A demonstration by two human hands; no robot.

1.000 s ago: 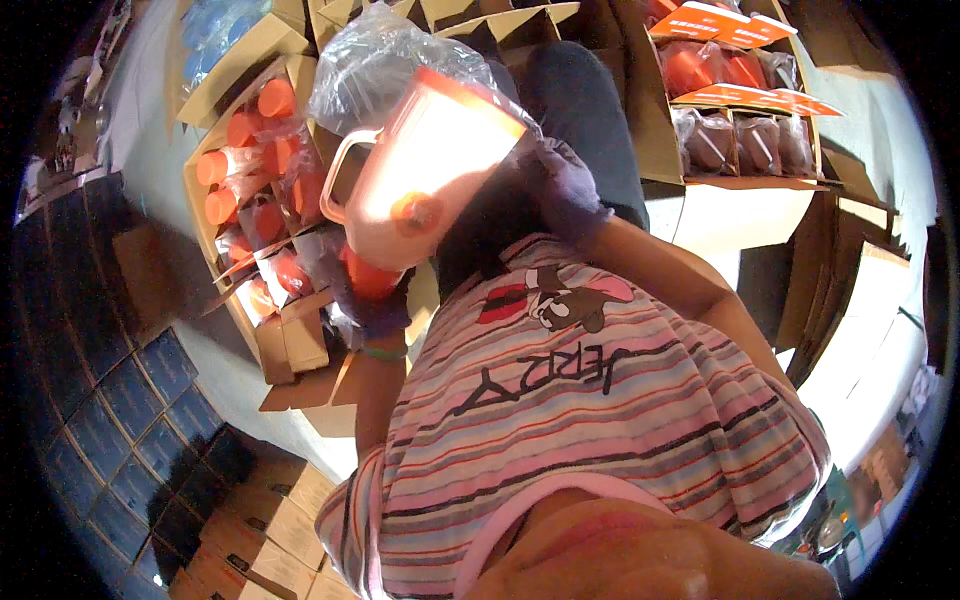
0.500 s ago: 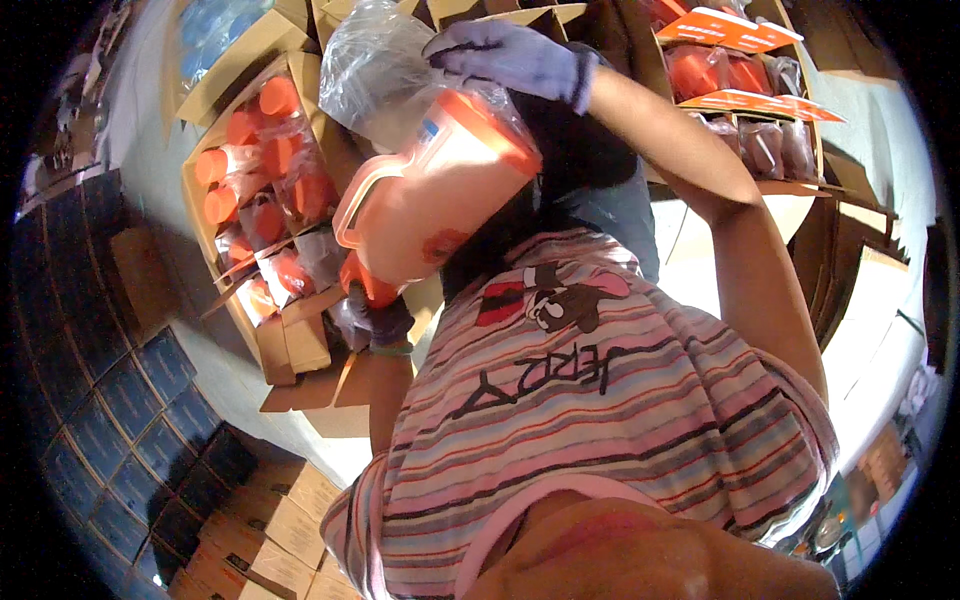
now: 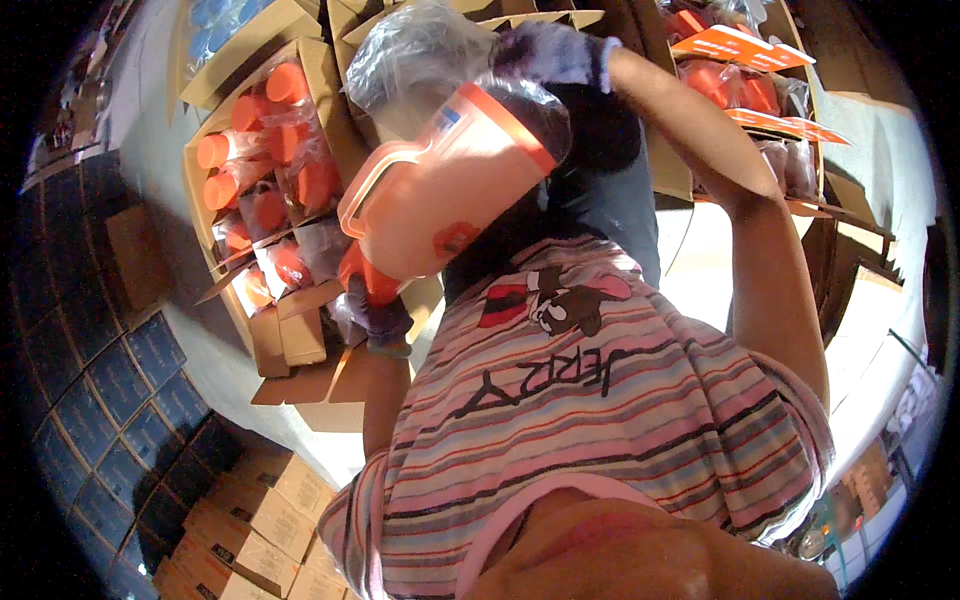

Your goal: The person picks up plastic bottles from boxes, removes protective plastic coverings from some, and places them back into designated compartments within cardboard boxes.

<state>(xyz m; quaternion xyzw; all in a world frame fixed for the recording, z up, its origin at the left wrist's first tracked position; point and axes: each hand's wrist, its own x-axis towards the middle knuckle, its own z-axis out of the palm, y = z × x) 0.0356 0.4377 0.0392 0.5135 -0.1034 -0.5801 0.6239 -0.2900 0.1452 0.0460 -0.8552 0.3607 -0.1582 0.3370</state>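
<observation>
A translucent pitcher (image 3: 440, 210) with orange trim and a side handle is tilted in front of my torso. My left hand (image 3: 380, 318), in a dark glove, is closed around the orange part (image 3: 368, 275) at its lower-left end. Beyond the pitcher, my right hand (image 3: 553, 55), in a grey-white glove, grips a crumpled clear plastic bag (image 3: 415, 55). Some clear film lies around the pitcher's far orange-rimmed end. The right fingertips are partly hidden by the plastic.
To the left, an open carton (image 3: 200, 150) holds several orange-lidded containers in plastic. Another carton (image 3: 255, 40) has blue items. Orange goods (image 3: 735, 88) fill divided boxes at the far right. Stacked brown cartons (image 3: 265, 520) and dark-blue boxes (image 3: 110, 410) stand lower left.
My right hand has moved to the right, drawing the plastic along. Clear film now shows beyond the pitcher's orange-rimmed end. The pitcher has shifted slightly right; my left hand keeps its grip.
</observation>
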